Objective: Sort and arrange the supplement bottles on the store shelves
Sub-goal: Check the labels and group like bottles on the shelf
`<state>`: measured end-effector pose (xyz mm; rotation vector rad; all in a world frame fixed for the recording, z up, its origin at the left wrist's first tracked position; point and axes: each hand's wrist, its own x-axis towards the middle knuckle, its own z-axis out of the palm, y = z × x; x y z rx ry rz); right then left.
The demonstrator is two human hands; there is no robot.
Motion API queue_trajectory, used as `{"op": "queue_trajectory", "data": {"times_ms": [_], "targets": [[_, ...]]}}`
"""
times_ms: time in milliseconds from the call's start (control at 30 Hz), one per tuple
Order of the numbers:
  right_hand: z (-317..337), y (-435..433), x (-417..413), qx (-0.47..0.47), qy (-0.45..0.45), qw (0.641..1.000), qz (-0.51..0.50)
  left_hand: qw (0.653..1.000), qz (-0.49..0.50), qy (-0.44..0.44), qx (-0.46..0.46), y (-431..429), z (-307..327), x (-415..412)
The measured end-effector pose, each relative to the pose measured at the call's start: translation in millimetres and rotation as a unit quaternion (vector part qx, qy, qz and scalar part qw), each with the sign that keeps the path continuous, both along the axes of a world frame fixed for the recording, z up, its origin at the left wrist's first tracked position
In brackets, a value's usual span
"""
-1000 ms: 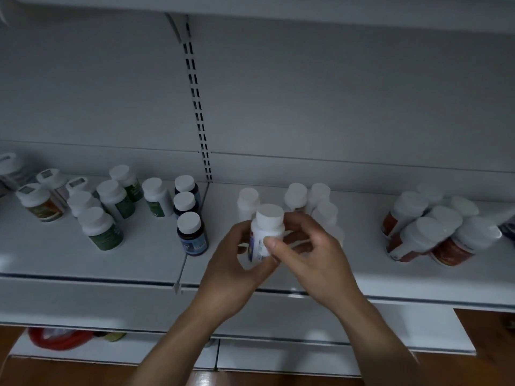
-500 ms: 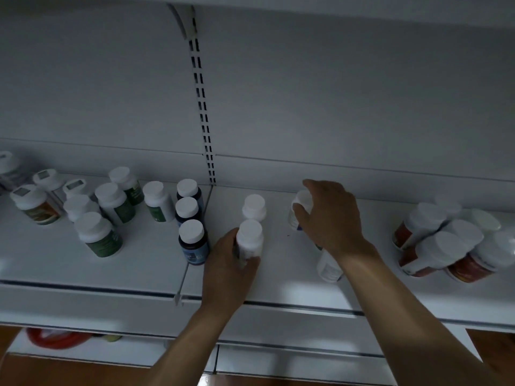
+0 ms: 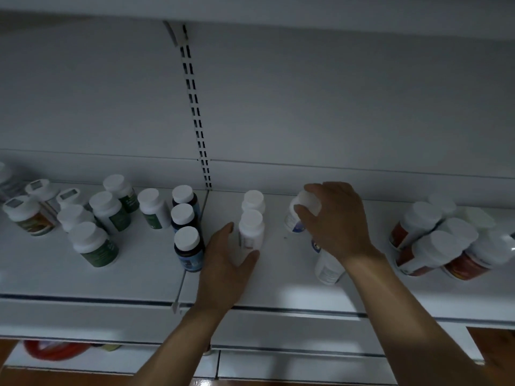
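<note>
The white store shelf [image 3: 278,282] carries the stock in loose groups by label. Green-label bottles [image 3: 94,243] stand on the left bay. Red-label bottles [image 3: 418,246] crowd the far right, several tilted against one another. A file of three dark blue bottles [image 3: 187,246] runs front to back just left of the bay joint.

The left hand [image 3: 223,263] lies open on the shelf, thumb and fingers spread loosely either side of the front white bottle [image 3: 250,231]. Contact with it cannot be confirmed. This bottle stands upright directly in front of the rear white bottle [image 3: 253,200], so a second file is started.

The right hand [image 3: 334,221] reaches to the back of the shelf, fingers curled over the cap of the blue-marked white bottle [image 3: 294,218], which tilts in the grip. A further white bottle [image 3: 327,266] stands beneath the wrist.

Step in hand, as judged: gathering the white bottles into one file. The next move calls for carrying the gripped bottle left and setting it upright in line, with the forearm kept off the bottle under it.
</note>
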<state>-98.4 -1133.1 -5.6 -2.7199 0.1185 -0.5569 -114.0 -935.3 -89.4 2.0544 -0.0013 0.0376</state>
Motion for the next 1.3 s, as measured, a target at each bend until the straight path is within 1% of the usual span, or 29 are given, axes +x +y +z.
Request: {"op": "queue_trajectory", "data": {"times_ms": [67,167,233,333,467,567,733,900,967,1000,1033,1100,1133,1200,1300], "targets": [[12,3,-16,0.055,0.003,0.998,0.005,1.0,-0.002,-0.014,-0.02,6,13,-27],[14,11,-39,0.103,0.017,0.994,0.025,0.995,-0.055,-0.048,-0.068,5,27,-52],[11,23,-54,0.149,0.008,0.988,0.05,0.993,-0.095,-0.047,-0.059,0,33,-51],[11,38,-72,0.178,-0.023,0.979,0.094,0.986,-0.156,-0.031,-0.05,-9,44,-44],[16,47,-86,0.215,-0.039,0.963,0.156,0.979,-0.162,-0.06,-0.107,-12,57,-43],[14,46,-96,0.205,-0.044,0.962,0.176,0.975,-0.16,-0.07,-0.139,-13,62,-47],[17,45,-111,0.187,-0.094,0.962,0.176,0.96,-0.187,-0.083,-0.191,-14,63,-55],[13,46,-122,0.186,-0.117,0.96,0.175,0.956,-0.204,-0.111,-0.181,-14,67,-65],[12,45,-125,0.215,-0.117,0.954,0.172,0.956,-0.21,-0.114,-0.171,-13,66,-67],[10,45,-127,0.256,-0.115,0.945,0.168,0.958,-0.205,-0.125,-0.157,-12,67,-68],[10,44,-128,0.323,-0.106,0.926,0.162,0.959,-0.198,-0.14,-0.146,-10,67,-69],[9,42,-128,0.479,-0.067,0.861,0.158,0.958,-0.178,-0.157,-0.159,-7,70,-70],[8,41,-127,0.538,-0.044,0.827,0.156,0.955,-0.171,-0.161,-0.18,-6,70,-71],[6,39,-125,0.608,0.0,0.779,0.154,0.95,-0.163,-0.162,-0.212,-4,68,-71],[4,39,-123,0.648,0.052,0.742,0.165,0.94,-0.16,-0.168,-0.25,-4,70,-73]]}}
